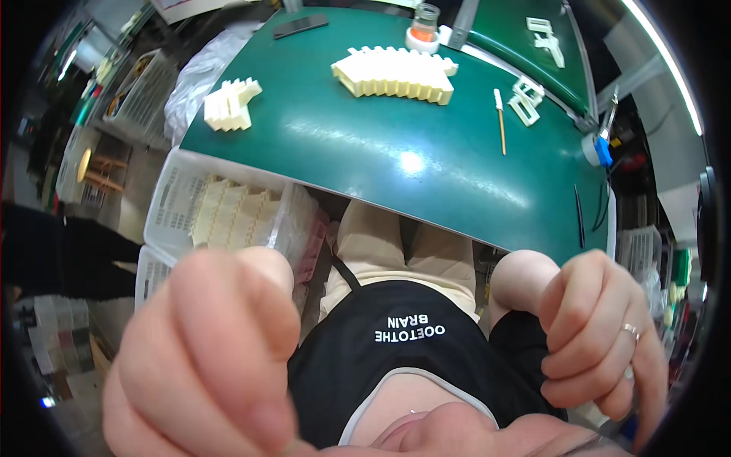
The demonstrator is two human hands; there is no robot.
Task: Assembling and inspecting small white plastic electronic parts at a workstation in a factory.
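My left hand (202, 358) is raised close to the camera, its fingers curled into a closed fist. Whatever it may hold is hidden behind the fingers. My right hand (598, 331), also lifted and with a ring on one finger, has its fingers bent inward and closed. I cannot make out anything in its grasp. Both hands are away from the green table (343, 152). On that table lie a long row of cream ridged plastic parts (396, 76) and a smaller cream stack (231, 105). A thin wooden-handled stick with a white end (500, 122) lies at the right.
Beside the stick are white plastic frames (525, 100). A glass jar (425, 23) in a white base and a dark phone (301, 27) sit at the back. Black tweezers (579, 217) lie near the right edge. A white crate (171, 202) with cream parts stands at the left.
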